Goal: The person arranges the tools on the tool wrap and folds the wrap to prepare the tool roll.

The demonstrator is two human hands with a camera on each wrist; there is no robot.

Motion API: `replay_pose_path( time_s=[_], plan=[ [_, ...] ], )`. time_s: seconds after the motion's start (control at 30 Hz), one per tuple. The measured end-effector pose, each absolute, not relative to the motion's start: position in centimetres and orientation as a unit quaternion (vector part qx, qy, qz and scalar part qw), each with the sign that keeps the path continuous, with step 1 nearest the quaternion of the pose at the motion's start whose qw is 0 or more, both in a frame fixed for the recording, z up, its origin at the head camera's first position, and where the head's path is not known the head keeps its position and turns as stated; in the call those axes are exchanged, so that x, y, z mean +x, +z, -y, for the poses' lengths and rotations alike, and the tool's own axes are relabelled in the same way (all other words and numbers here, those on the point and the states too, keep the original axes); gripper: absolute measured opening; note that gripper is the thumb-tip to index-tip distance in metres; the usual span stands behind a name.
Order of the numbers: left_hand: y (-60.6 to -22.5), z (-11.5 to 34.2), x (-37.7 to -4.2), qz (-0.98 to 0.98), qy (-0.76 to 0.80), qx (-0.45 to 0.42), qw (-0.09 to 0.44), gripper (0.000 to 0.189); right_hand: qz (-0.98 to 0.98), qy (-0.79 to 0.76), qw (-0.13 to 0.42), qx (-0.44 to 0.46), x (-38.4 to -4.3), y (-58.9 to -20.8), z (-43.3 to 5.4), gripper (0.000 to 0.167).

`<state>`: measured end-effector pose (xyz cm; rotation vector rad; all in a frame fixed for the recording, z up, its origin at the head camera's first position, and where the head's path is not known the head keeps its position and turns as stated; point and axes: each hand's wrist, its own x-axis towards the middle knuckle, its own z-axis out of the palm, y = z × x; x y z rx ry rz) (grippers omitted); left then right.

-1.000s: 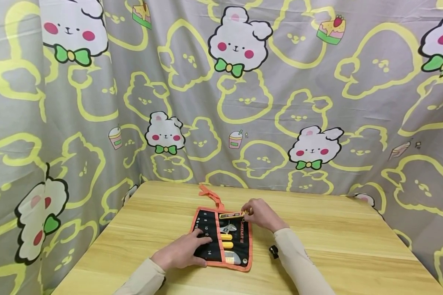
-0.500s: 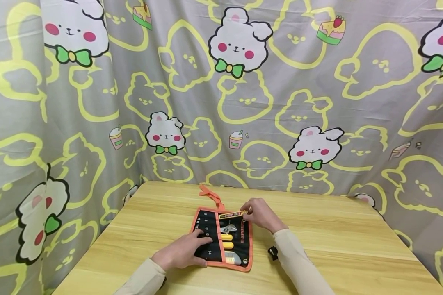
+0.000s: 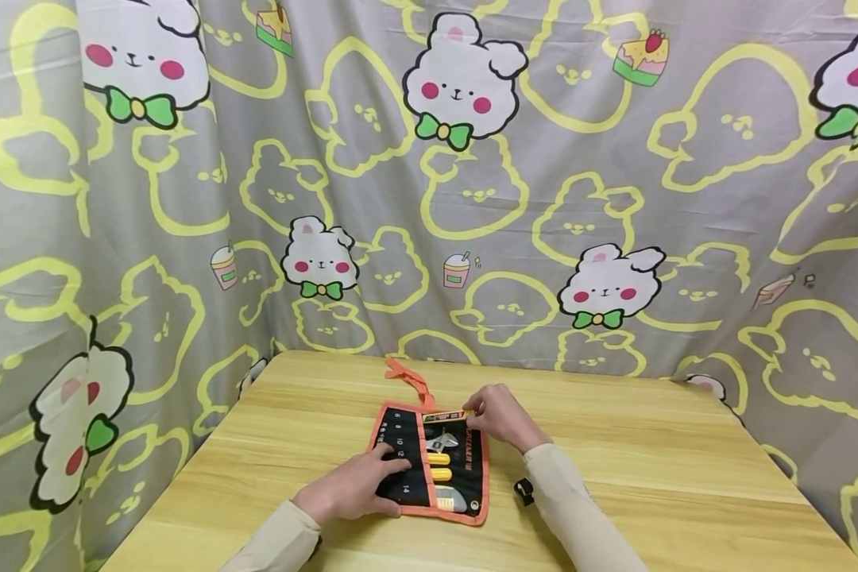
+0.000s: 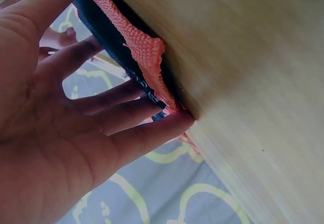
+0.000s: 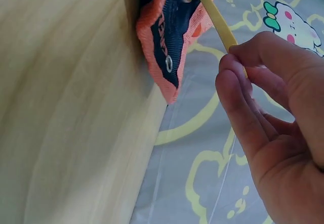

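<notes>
A black tool roll (image 3: 412, 496) with orange edging lies unfolded on the table, its pocket side marked with numbers. My left hand (image 3: 350, 483) rests on that pocket side with its fingers spread; in the left wrist view the fingers (image 4: 147, 140) reach along the orange edge. My right hand (image 3: 504, 415) pinches the right end of a flat, thin, yellow-edged piece with a printed label (image 3: 443, 416) between thumb and fingers. Its left end stands at the mouth of the top pocket. Below it, an adjustable wrench (image 3: 442, 443), two yellow handles (image 3: 440, 475) and a grey-and-yellow tool (image 3: 450, 499) stick out of pockets.
An orange tie strap (image 3: 411, 377) runs from the roll's far edge across the wooden table (image 3: 651, 445). A small black object (image 3: 524, 491) shows beside the right sleeve. A grey curtain (image 3: 472, 214) with cartoon animals hangs behind and to the left.
My right hand has shifted slightly left, and the yellow-edged piece has slid further left into the top pocket, with less of it showing. My left hand stays in place.
</notes>
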<state>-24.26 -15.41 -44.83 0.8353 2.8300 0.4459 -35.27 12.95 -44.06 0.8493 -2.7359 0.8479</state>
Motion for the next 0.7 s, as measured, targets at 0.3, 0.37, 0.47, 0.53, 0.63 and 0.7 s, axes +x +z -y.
replay_pose_path(
  time_s=[0.3,0.37,0.47,0.53,0.63,0.7],
  plan=[
    [-44.92,15.47,-24.42,-0.945,0.156,0.276,0.083,0.071,0.909,0.269,0.066,0.312,-35.40,-43.89,-12.80,0.015],
    [-44.91,15.50,-24.43,-0.945,0.156,0.277,0.081,0.071,0.908,0.266,0.055,0.318,-35.44,-43.93,-12.92,0.015],
    [-44.96,15.51,-24.43,-0.944,0.156,0.278,0.084,0.070,0.906,0.266,0.030,0.327,-35.47,-44.06,-13.19,0.016],
    [-44.99,15.52,-24.43,-0.944,0.157,0.277,0.085,0.071,0.904,0.269,0.018,0.332,-35.49,-44.11,-13.35,0.017],
    [-45.03,15.50,-24.40,-0.944,0.160,0.277,0.085,0.070,0.903,0.269,0.020,0.336,-35.56,-44.18,-13.43,0.017],
    [-45.02,15.52,-24.41,-0.944,0.160,0.277,0.083,0.070,0.904,0.265,0.030,0.334,-35.62,-44.23,-13.40,0.017]
  ],
)
